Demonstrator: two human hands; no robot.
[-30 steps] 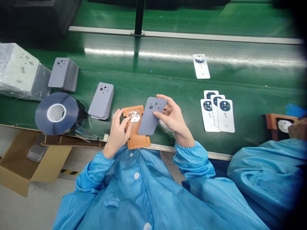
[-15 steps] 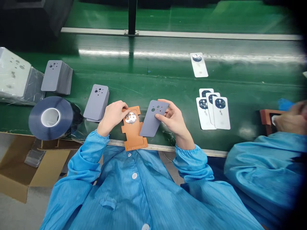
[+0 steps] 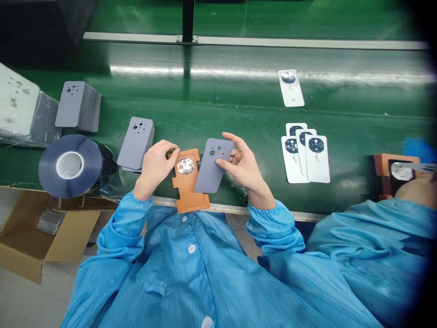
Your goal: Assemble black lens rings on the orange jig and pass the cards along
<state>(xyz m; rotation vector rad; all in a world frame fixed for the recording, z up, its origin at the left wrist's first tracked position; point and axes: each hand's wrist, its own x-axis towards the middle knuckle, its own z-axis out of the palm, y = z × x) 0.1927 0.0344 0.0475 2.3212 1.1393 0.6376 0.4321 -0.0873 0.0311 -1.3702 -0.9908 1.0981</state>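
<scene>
Pinched between the thumb and fingers of my right hand [image 3: 244, 166] is a grey phone back panel [image 3: 210, 175] with camera holes at its upper end. It is tilted and covers the right side of an orange fixture [image 3: 187, 193]. A round silver camera plate [image 3: 185, 166] with several holes sits in the upper part of that fixture. My left hand [image 3: 157, 164] is closed at the fixture's upper left corner, thumb and forefinger together; what they hold, if anything, is hidden. Left of this hand stands a stack of grey panels [image 3: 134, 146].
Further left are another panel stack [image 3: 70, 107], a wrapped stack [image 3: 17, 102], a film roll [image 3: 44, 166] and an open carton [image 3: 58, 246] below. White panels [image 3: 317, 166] overlap at right; a single white panel [image 3: 292, 93] lies beyond. A co-worker's hand [image 3: 418, 191] is at another orange fixture [image 3: 382, 165].
My left hand has drawn slightly left, off the fixture's top toward its corner. The grey panel has shifted a little left in my right hand. The co-worker's hand has moved, showing more of their fixture.
</scene>
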